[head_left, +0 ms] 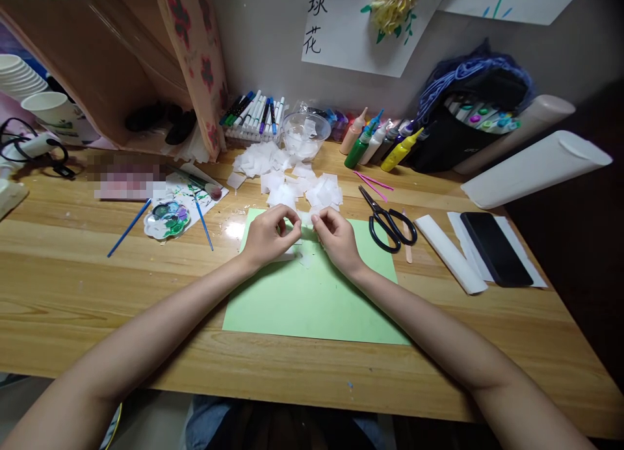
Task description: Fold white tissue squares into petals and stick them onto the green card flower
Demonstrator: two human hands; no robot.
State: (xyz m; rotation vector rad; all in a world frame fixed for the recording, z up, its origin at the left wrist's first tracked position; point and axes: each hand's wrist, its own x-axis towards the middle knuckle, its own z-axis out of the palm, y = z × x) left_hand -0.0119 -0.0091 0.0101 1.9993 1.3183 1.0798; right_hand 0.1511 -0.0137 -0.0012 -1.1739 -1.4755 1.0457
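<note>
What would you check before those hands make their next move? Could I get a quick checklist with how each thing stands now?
1. Left hand and right hand both over the green sheet: ok.
2. Firm hold on a paper slip between them: cannot tell, too small to make out.
3. White paper squares close by: ok, piled just beyond the hands.
4. Green sheet free of tools: not ok, the handles of the scissors overlap its far right corner.
5. Paint palette off the green sheet: ok, it sits away to the left.
</note>
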